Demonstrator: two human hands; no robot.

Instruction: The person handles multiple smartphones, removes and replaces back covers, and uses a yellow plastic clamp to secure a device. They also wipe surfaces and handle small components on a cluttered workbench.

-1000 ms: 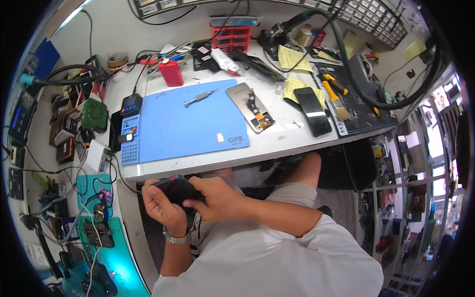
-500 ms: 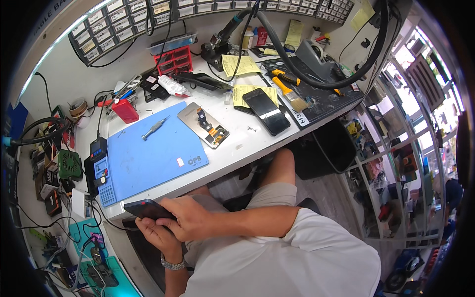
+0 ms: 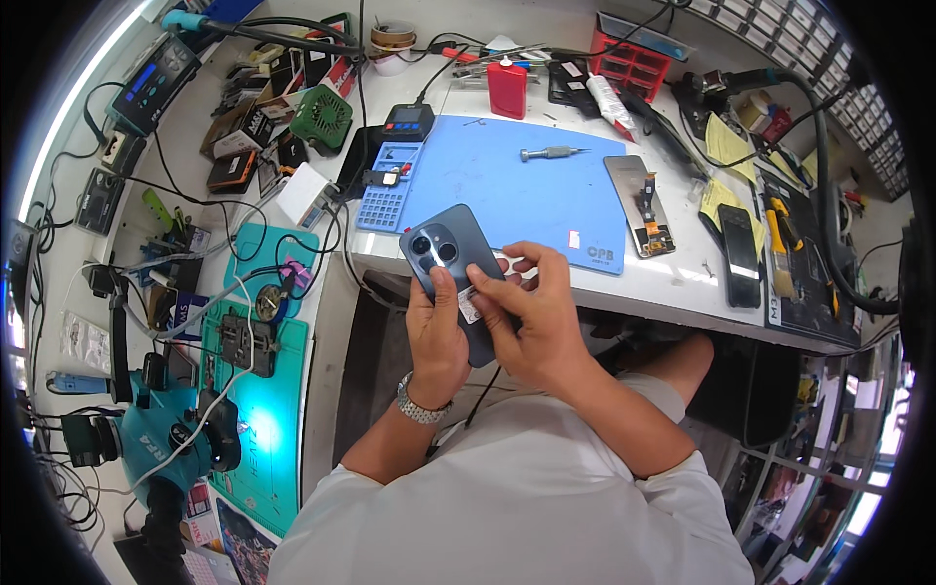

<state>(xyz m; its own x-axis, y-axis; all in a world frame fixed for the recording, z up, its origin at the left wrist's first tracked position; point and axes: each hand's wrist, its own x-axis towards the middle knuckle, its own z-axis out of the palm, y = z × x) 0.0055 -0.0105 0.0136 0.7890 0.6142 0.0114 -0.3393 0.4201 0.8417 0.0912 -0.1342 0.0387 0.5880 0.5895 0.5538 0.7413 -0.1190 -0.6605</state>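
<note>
Blue-grey phone (image 3: 467, 240) lies clasped in the left grip (image 3: 437, 339), its back beneath the curled right grip (image 3: 536, 317), whose hold is unclear.

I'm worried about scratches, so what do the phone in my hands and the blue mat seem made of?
The phone: back probably plastic or glass, satin, judging by its soft sheen. The blue mat: likely silicone or rubber, matte, without sharp reflections.

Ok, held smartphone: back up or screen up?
Back up: the smartphone shows its rear camera lenses; its screen is hidden.
</note>
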